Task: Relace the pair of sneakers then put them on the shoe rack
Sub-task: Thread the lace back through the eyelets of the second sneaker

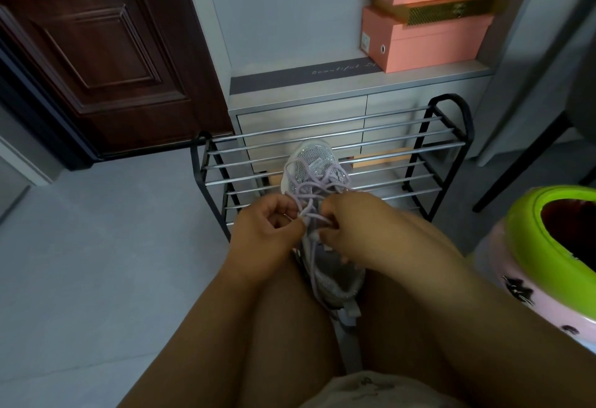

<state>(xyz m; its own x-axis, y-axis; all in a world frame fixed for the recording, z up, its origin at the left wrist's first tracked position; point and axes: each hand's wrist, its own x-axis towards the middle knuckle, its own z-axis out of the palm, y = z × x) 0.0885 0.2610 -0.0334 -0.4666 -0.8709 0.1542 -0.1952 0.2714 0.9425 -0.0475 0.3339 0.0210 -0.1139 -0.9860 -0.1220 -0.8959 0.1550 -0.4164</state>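
A pale lilac, glittery sneaker (314, 162) lies between my knees, toe pointing away toward the shoe rack (429, 152). Its lilac lace (311, 190) runs in loose crossings over the tongue. My left hand (267, 233) pinches a strand of the lace at the upper eyelets. My right hand (351, 230) pinches the lace from the other side, fingers curled close to the left hand. A loose lace end hangs down along the sneaker's left side. I see only this one sneaker.
The black-framed rack with metal bars stands on the grey floor before a grey cabinet (354, 91). Pink shoe boxes (425, 43) are stacked on the cabinet. A dark wooden door (106, 52) is at left. A pink and green stool (548, 246) stands at right.
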